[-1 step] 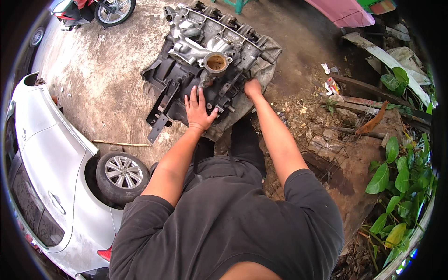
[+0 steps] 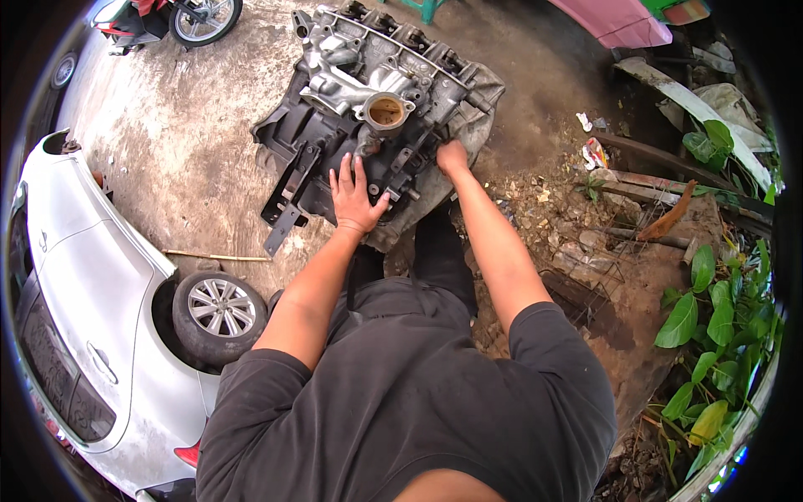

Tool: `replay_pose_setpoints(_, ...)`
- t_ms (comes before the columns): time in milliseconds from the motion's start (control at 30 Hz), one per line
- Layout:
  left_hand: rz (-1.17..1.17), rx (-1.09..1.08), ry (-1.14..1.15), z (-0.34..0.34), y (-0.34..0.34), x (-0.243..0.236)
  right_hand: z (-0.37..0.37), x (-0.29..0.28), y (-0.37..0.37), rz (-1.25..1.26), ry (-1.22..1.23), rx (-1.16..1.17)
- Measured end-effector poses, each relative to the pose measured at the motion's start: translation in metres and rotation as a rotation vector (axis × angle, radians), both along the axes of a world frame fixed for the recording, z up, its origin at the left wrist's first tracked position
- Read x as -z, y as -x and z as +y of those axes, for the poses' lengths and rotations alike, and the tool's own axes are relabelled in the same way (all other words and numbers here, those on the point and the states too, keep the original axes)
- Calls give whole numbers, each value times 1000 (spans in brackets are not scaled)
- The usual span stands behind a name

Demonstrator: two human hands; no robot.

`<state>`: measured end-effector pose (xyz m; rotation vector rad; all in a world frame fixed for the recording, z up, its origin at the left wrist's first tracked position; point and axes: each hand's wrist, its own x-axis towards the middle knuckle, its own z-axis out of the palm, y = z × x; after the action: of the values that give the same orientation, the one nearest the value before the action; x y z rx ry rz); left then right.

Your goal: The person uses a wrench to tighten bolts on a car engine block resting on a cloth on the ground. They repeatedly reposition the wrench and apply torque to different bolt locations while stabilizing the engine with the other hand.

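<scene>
A car engine (image 2: pixel 343 125) of grey metal, with its top parts exposed, rests on a grimy grey cloth (image 2: pixel 483 90) in front of me. A silver intake manifold (image 2: pixel 335 90) runs across it, ending in a round opening (image 2: pixel 386 112) stained brown inside. My left hand (image 2: pixel 355 201) lies on the engine's near side, fingers spread and holding nothing. At the engine's right edge, my right hand (image 2: pixel 452 156) is closed, its fingertips hidden against the metal; what they grip cannot be made out. Between both hands are small fittings (image 2: pixel 405 177), and a dark bracket (image 2: pixel 288 213) sticks out to the left.
On the left stands a silver car (image 2: pixel 92 284) with a wheel (image 2: pixel 219 314) turned outward. A motorcycle wheel (image 2: pixel 206 18) is at the far left, and a thin stick (image 2: pixel 217 256) lies on the concrete. Rubble, planks (image 2: pixel 665 163) and leafy plants (image 2: pixel 707 335) fill the right side.
</scene>
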<state>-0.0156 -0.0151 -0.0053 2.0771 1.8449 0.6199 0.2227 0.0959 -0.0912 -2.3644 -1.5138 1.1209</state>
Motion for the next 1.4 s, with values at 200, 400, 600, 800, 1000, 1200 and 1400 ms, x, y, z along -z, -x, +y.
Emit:
replay_pose_setpoints(200,-3,1,-10,1,1,1,-23,-41,14,-87,-106,54)
replay_pose_setpoints(400,5,2,-14,10,0,4,-64,-75,28,16,-269,197)
replay_pose_setpoints(600,-15,3,-34,9,0,5,-102,-78,-4,812,177,779)
replay_pose_setpoints(800,-20,6,-47,9,2,6,-107,-85,-6,694,283,669)
replay_pose_setpoints(1000,-20,3,-50,9,0,3,-101,-85,24,-20,-70,106)
replay_pose_setpoints(1200,-24,9,-73,10,0,1,-85,-89,45,-64,19,113)
replay_pose_setpoints(1400,-17,8,-71,9,0,3,-81,-94,58,-78,11,166)
